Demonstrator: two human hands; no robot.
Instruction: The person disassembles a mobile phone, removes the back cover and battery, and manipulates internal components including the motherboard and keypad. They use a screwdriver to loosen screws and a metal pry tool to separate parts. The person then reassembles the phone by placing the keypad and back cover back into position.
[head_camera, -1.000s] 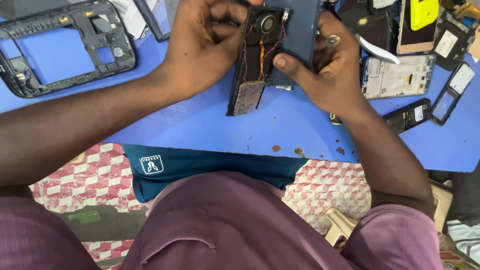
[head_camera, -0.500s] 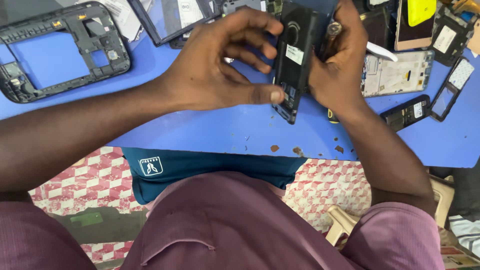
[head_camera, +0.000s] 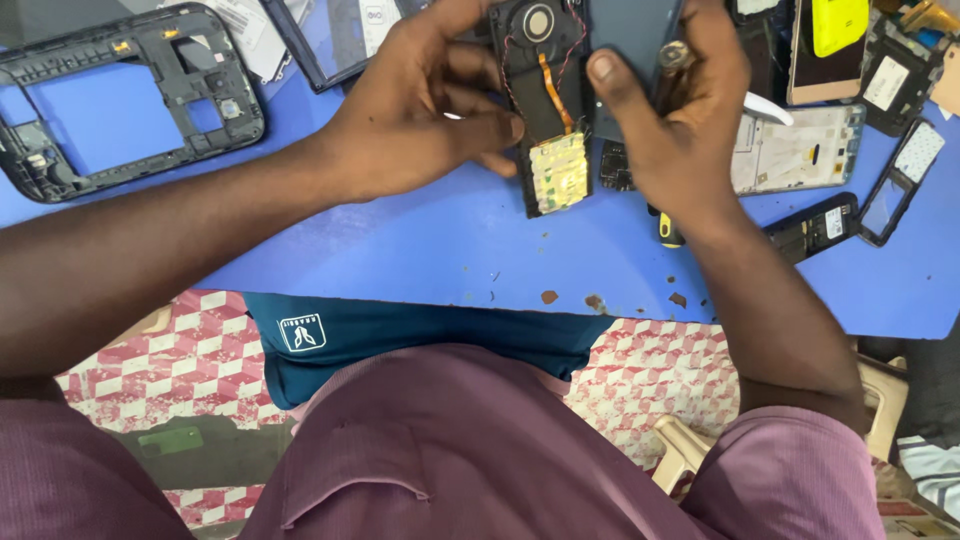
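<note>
Left hand (head_camera: 420, 120) closed on the opened phone body (head_camera: 550, 110), thumb and fingers pinching its left side, circuit board, round speaker and orange ribbon cable facing up. Right hand (head_camera: 670, 120) closed too, thumb pressed on the dark blue back cover (head_camera: 630, 50) just beside the body, with the metal tip of a screwdriver (head_camera: 668, 228) caught between the fingers and its yellow handle end poking out under the palm. Both parts held just above the far middle of the blue bench (head_camera: 400, 260). Black phone frame (head_camera: 120, 95) lying flat at the far left corner. Silver mid-frame (head_camera: 800, 150) and small black phone (head_camera: 815, 225) lying towards the right edge, a yellow cover (head_camera: 840, 22) at the far right corner
</note>
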